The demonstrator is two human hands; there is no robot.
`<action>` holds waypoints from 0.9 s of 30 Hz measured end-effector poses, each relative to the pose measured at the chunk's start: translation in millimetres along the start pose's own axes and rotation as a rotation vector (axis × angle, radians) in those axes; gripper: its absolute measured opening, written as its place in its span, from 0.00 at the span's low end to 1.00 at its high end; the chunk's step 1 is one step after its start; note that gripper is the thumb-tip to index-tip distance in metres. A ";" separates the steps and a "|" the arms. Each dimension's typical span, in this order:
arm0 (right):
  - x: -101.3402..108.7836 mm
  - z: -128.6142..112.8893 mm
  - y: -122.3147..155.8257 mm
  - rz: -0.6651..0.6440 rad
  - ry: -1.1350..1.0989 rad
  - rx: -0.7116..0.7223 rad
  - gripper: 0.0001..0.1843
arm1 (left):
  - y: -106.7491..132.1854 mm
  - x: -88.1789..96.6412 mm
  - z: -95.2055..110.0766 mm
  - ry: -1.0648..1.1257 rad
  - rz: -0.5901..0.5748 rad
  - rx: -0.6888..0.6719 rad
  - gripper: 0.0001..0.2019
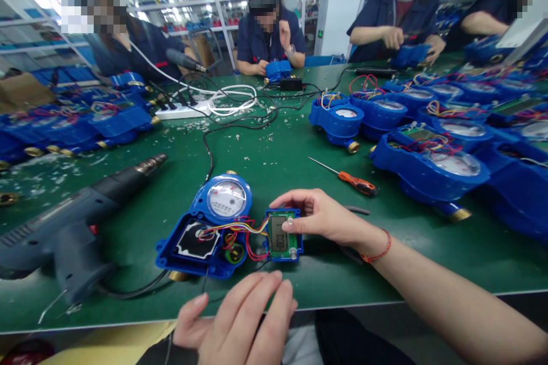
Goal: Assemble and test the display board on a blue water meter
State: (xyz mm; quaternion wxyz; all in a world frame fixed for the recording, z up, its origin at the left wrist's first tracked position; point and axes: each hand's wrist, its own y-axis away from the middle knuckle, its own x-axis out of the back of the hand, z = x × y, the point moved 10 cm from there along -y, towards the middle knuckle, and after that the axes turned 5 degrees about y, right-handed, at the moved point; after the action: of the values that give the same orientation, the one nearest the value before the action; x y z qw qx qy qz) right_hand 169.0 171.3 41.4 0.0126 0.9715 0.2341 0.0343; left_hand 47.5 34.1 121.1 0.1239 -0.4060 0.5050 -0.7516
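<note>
A blue water meter (214, 228) lies opened on the green table (274, 159), its dial up and coloured wires running to a small blue-framed display board (280, 235) beside it. My right hand (325, 218) pinches the right edge of that board with thumb and fingers. My left hand (240, 319) hovers near the table's front edge, just below the meter, fingers loosely together and holding nothing that I can see.
A dark power screwdriver (72, 228) lies at the left with its cable. An orange-handled screwdriver (349, 179) lies right of the meter. Rows of blue meters (432, 159) fill the right and far left. A white power strip (184, 109) and cables sit mid-table. Other people work across it.
</note>
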 end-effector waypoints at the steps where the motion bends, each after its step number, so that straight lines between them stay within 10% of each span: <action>1: -0.3 0.8 0.1 0.000 -0.012 -0.008 0.20 | -1.5 -18.5 1.7 0.018 -0.162 -0.013 0.06; 4: -1.0 2.3 0.7 0.002 -0.035 -0.024 0.20 | -3.1 -31.0 -12.5 -0.002 -0.372 -0.062 0.13; 17: -1.6 -1.6 2.2 0.026 0.031 0.014 0.19 | -22.8 -53.3 -44.5 -0.162 -0.493 -0.142 0.11; 27: 9.6 -15.9 -1.2 0.048 0.254 0.141 0.17 | -18.5 -26.8 -39.9 -0.129 -0.342 -0.089 0.12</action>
State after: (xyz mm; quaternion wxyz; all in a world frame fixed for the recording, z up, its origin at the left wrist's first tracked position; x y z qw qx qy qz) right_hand 175.8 176.8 57.8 -0.0861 0.9632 0.2126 0.1405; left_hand 39.5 84.9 117.7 0.0083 -0.5385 0.4522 -0.7110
